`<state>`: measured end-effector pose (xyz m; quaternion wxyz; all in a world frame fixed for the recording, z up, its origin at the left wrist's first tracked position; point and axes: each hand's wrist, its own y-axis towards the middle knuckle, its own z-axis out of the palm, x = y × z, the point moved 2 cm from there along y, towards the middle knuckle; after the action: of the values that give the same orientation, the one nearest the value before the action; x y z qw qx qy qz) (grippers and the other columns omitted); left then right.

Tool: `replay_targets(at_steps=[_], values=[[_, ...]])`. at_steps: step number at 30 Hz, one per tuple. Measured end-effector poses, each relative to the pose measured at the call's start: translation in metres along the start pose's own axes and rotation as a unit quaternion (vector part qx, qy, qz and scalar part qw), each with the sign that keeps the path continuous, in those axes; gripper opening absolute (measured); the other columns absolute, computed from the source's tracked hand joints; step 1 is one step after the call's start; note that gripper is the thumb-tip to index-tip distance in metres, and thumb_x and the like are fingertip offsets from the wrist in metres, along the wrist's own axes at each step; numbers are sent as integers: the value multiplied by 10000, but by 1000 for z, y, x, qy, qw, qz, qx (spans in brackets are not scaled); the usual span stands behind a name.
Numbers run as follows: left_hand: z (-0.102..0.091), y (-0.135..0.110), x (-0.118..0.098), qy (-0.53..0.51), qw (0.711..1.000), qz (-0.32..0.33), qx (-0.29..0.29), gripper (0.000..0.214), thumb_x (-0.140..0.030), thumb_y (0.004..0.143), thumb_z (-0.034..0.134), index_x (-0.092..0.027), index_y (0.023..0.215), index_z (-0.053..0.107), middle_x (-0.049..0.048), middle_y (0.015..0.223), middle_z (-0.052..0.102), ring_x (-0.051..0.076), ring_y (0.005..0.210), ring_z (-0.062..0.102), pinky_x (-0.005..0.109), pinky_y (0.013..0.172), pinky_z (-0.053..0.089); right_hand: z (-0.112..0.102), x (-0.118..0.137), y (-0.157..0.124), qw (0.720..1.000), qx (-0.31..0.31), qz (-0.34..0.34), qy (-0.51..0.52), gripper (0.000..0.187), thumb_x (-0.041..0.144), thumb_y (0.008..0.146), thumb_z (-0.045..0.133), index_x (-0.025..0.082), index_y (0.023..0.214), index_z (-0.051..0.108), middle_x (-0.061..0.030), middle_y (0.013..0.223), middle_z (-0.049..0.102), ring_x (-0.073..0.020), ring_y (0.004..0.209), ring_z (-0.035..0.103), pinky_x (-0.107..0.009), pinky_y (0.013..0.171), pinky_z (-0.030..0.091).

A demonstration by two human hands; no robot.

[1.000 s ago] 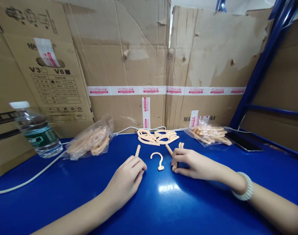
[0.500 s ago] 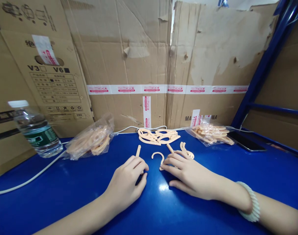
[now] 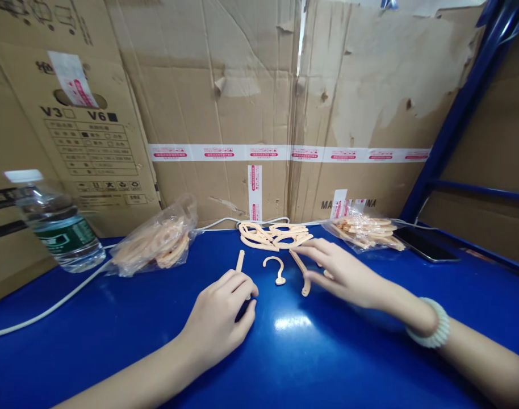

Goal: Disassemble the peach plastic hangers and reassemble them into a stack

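My left hand [image 3: 227, 304] rests on the blue tabletop with its fingers curled over a narrow beige hanger arm [image 3: 240, 261]; only the arm's far end sticks out, and the rest is hidden. A beige hanger hook [image 3: 280, 271] with a small round base lies to the right of that hand. Beside the hook is a second hanger arm [image 3: 302, 276], slightly bent. Just right of it, my right hand [image 3: 334, 270] is held with fingers stretched out, its thumb close to this arm. Under the right hand another beige piece is mostly covered.
Several beige hanger parts [image 3: 274, 236] lie at the back. Plastic bags of similar parts sit left [image 3: 153, 241] and right [image 3: 364, 230]. A phone [image 3: 425, 244], a water bottle [image 3: 61, 230] and a white cable [image 3: 50, 315] are also here. Cardboard [image 3: 217, 113] walls the back.
My right hand has lifted off the second hanger arm and moved right and away from me, uncovering that arm and the hook's base. My left hand stays in place.
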<state>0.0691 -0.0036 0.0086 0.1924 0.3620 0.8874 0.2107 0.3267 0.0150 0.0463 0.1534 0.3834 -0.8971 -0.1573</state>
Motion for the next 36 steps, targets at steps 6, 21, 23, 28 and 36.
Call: replay_targets(at_steps=[6,21,23,28,36], values=[[0,0,0,-4,1000,0,7,139,-126,856,460,-222,871,559,28,883,646,211,837,591,362,753,496,-26,-47,-7,994,5,106,19,612,490,1022,246,176,786,715,-96,839,639,-224,785,597,-369,759,459],[0,1,1,-25,1000,-16,6,132,-118,856,473,-218,854,559,21,872,644,203,827,583,353,756,480,-8,-42,-9,990,18,122,73,420,355,1005,264,170,1091,631,-104,1058,653,-253,970,605,-402,874,464],[0,1,1,-30,999,-15,4,134,-119,858,472,-217,854,563,21,871,644,201,826,583,351,758,478,-8,-49,-10,991,4,118,61,401,305,980,287,165,1270,527,-109,1099,638,-260,1001,591,-417,883,459],[0,1,-1,-42,999,-12,2,138,-112,857,472,-213,848,565,20,866,644,196,828,583,345,764,475,-11,-52,-10,993,62,96,-7,282,245,899,461,189,1127,617,-79,998,633,-231,866,608,-353,747,468],[-1,1,0,-59,998,-13,7,144,-112,865,470,-210,852,575,16,862,639,190,833,579,340,765,473,-6,-52,-10,980,157,83,90,130,189,853,558,165,947,644,-67,981,576,-160,751,619,-286,679,491]])
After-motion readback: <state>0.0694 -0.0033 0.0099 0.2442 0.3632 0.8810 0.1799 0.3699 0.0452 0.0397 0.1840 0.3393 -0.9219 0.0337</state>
